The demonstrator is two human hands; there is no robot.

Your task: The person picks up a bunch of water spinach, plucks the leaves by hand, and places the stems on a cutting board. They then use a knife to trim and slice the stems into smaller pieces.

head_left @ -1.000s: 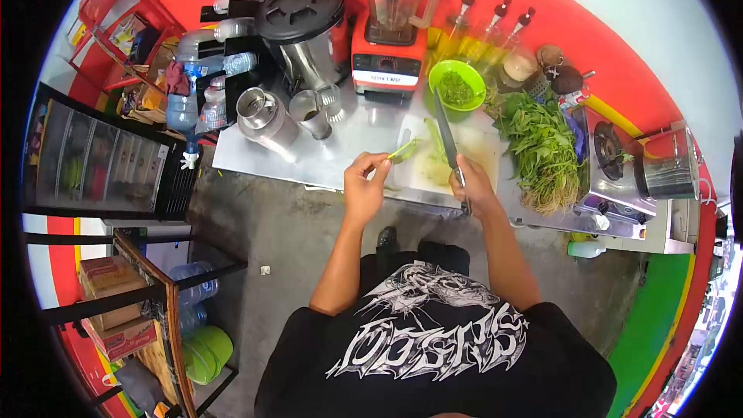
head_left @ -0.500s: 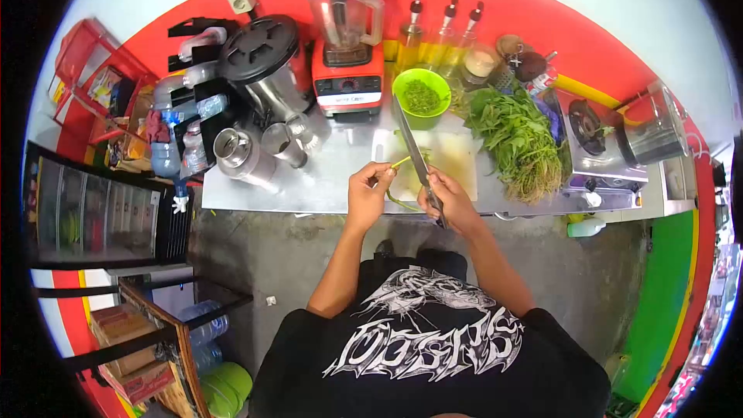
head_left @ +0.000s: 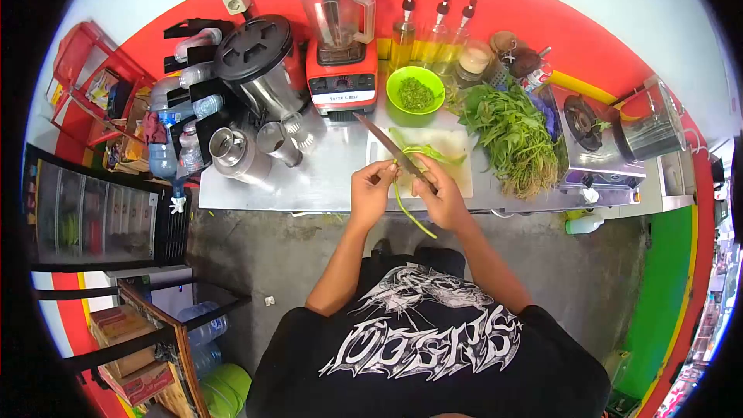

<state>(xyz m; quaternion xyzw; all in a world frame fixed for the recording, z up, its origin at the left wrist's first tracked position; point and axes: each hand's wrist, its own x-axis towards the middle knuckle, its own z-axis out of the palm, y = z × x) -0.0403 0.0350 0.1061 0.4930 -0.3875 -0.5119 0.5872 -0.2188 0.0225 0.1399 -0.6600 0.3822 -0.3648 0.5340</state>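
Note:
My left hand (head_left: 371,192) is closed, its fingertips pinching a green stem (head_left: 410,213) that hangs down past the table's front edge. In my right hand (head_left: 443,200) is the handle of a long knife (head_left: 387,139), its blade pointing up and to the left across the stem. Both hands are close together over the near edge of a white cutting board (head_left: 458,174). More green stalks (head_left: 433,155) lie on the board behind the blade. A lime-green bowl (head_left: 395,93) with chopped greens stands behind the board. To the right rests a big bunch of leafy greens (head_left: 507,128).
A red blender (head_left: 342,85) stands behind the left side of the board. Left of it are a steel canister with black lid (head_left: 263,85), a steel jug (head_left: 232,156) and a metal cup (head_left: 279,143). Oil bottles (head_left: 430,42) line the wall; a stove (head_left: 592,159) is at right.
The knife blade has tilted further left and come down lower. The stem now hangs below my hands, and more green stalks show on the board. The view has shifted slightly.

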